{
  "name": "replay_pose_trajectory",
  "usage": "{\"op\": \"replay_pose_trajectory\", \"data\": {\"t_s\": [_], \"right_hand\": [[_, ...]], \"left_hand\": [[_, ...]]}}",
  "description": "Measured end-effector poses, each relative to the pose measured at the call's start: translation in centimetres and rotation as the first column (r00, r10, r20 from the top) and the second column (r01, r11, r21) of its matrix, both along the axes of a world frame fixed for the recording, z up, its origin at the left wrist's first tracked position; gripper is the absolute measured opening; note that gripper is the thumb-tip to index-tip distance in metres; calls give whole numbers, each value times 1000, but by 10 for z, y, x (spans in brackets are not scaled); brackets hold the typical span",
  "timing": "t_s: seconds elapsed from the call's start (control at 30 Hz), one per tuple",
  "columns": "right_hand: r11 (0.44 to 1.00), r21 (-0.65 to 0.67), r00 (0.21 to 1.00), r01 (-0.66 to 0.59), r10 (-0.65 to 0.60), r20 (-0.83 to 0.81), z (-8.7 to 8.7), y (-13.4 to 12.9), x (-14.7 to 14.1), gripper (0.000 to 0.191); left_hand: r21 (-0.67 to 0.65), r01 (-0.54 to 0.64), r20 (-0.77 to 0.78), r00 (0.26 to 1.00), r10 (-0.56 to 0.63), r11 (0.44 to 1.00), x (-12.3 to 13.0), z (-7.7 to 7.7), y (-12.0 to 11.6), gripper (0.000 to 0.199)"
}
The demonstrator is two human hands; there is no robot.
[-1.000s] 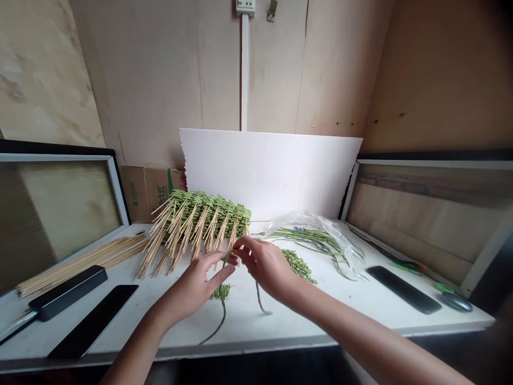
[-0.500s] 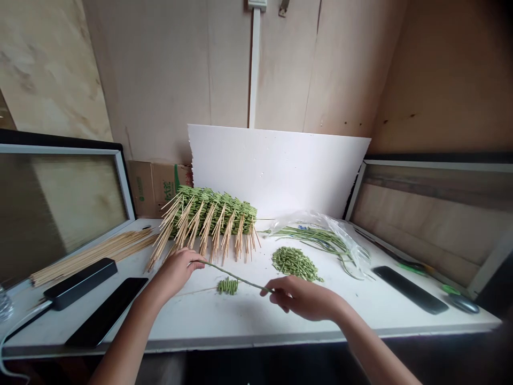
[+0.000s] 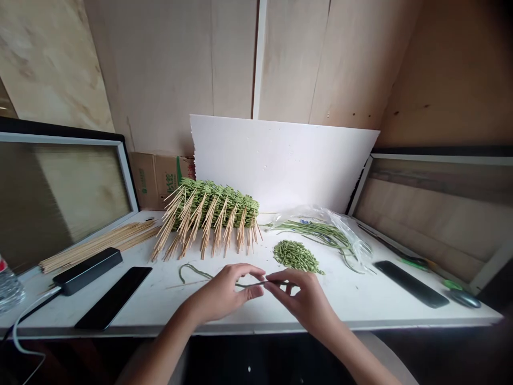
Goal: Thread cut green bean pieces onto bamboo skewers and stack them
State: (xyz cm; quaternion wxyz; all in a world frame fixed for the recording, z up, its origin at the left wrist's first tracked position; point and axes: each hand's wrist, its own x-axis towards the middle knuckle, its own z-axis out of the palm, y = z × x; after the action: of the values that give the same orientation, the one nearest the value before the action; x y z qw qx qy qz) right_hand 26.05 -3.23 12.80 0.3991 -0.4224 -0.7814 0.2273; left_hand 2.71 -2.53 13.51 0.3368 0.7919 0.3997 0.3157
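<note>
A long green bean (image 3: pixel 197 270) runs between my hands, its loose end curving out past the left one. My left hand (image 3: pixel 234 291) pinches it between thumb and fingers near the table's front. Right beside it, fingertips almost touching, my right hand (image 3: pixel 302 291) grips the same bean, with a short end showing under its fingers. A thin bamboo skewer (image 3: pixel 185 284) lies on the table behind my left hand, which hides its row of bean pieces. Just beyond my right hand is a heap of cut bean pieces (image 3: pixel 297 255).
Stacked bean skewers (image 3: pixel 216 200) stand at the back, sticks forward. Bare skewers (image 3: pixel 100 243), a black box (image 3: pixel 87 271) and a black phone (image 3: pixel 114 298) lie left. Uncut long beans (image 3: pixel 320 231) in a plastic bag (image 3: pixel 352 235), a dark slab (image 3: pixel 411 283) and a mouse (image 3: pixel 465 298) lie right.
My hands have come together; the bean, earlier stretched between them, now passes through both with its loose end out to the left. The skewered row of pieces is now covered. The view has shifted slightly.
</note>
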Motion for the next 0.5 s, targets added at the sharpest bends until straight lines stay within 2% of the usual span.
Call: {"op": "replay_pose_trajectory", "data": {"t_s": [0.1,0.33,0.43,0.5], "right_hand": [[999,-42,998,-23,20,-62,2,-5,0,20],[997,52,996,52,-48,-81,13,-8,13,22],[986,165,998,-11,20,-51,12,-8,17,15],[946,311,994,-89,107,-39,10,-7,17,10]], "left_hand": [[-23,5,25,1000,-5,1000,11,6,-7,26],[25,-56,-28,998,57,998,-8,16,-9,21],[44,-46,-42,998,48,998,-7,20,-15,22],[34,-41,-38,998,42,999,-4,23,-20,27]]}}
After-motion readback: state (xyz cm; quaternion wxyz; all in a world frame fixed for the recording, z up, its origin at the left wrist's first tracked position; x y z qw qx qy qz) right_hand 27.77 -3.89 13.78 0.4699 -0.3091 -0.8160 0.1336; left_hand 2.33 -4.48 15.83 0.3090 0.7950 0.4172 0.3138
